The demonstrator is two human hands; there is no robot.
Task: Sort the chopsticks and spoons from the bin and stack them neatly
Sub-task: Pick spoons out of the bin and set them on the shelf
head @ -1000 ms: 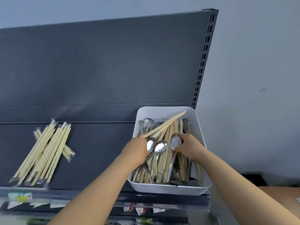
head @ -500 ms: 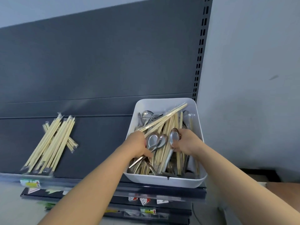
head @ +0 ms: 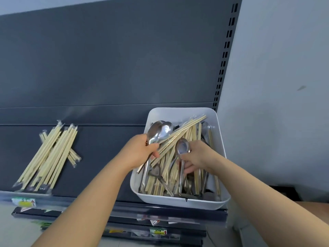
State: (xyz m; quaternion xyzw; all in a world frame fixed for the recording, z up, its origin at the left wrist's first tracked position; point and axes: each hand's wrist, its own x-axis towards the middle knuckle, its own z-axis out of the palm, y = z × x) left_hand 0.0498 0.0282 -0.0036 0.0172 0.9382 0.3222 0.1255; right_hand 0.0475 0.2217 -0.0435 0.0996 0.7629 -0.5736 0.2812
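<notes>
A white bin [head: 179, 202] on the dark shelf holds a jumble of wrapped wooden chopsticks [head: 187, 132] and metal spoons. My left hand [head: 140, 150] grips two steel spoons [head: 158, 131] by their handles, bowls raised over the bin's left side. My right hand [head: 197, 157] holds one spoon [head: 182, 148] upright by its handle, in the middle of the bin. A pile of wrapped chopsticks [head: 49, 157] lies on the shelf to the left.
The dark shelf [head: 99, 157] has a grey back panel behind it and a slotted upright [head: 224, 56] at the right. A pale wall stands to the right. Price tags [head: 23, 202] line the shelf's front edge, with lower shelves beneath.
My left hand has lifted its two spoons higher, above the chopsticks. My right hand's spoon has risen a little. The view has tilted slightly.
</notes>
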